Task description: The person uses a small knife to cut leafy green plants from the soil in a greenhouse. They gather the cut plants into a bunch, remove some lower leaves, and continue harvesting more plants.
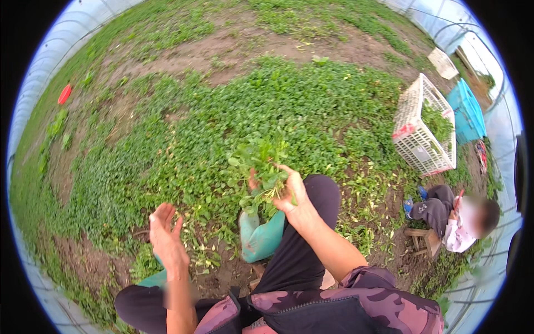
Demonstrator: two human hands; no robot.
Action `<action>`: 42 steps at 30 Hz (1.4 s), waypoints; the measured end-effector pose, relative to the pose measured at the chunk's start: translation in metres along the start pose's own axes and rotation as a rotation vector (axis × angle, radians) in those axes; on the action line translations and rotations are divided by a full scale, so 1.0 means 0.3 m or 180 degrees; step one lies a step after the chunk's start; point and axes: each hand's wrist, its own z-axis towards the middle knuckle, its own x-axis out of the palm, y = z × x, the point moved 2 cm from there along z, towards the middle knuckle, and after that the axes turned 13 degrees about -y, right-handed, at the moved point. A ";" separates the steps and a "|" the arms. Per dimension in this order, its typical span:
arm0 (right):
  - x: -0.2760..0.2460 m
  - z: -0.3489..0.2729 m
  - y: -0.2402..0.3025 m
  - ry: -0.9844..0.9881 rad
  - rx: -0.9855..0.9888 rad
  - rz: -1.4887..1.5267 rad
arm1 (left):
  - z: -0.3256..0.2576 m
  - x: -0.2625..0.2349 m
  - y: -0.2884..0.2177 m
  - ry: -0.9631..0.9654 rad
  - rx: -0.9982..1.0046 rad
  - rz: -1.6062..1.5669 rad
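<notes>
Greens (pixel 260 167) in right hand (pixel 292 195), left hand (pixel 166 236) free

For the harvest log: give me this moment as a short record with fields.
setting: greenhouse bed of low leafy greens with bare soil patches
right hand: shut on a bunch of leafy greens, raised above the knee
left hand: open, empty, fingers spread over the plants
footwear: teal boot
crate: white mesh crate, tipped, greens inside
beside crate: blue crate
other person: crouched on a low wooden stool at right
far left: red object
</notes>
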 end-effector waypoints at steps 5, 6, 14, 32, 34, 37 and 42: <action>0.072 -0.212 0.732 -0.0595 -0.2531 0.0303 | 0.066 -0.253 0.022 -0.0510 0.0008 0.0322; 0.075 -0.301 0.922 -0.0546 -0.3062 0.0883 | 0.079 -0.272 0.061 -0.0505 -0.0017 0.0351; -0.168 -0.174 1.304 -0.1145 -0.4058 -0.0499 | 0.071 -0.319 0.204 -0.0509 -0.0283 0.0604; -0.385 0.439 -0.782 0.2569 -0.1496 -0.8538 | -0.078 -0.622 0.296 -0.1586 -0.1287 0.0464; -0.438 0.497 -0.814 0.2269 -0.1540 -0.8640 | -0.084 -0.613 0.287 -0.1608 -0.1478 0.0241; -0.413 0.557 -0.805 0.2027 -0.1095 -0.8264 | -0.082 -0.612 0.288 -0.1550 -0.1513 0.0122; -0.304 0.631 -0.729 0.1274 -0.0263 -0.6505 | -0.029 -0.588 0.301 -0.1470 -0.1467 0.0011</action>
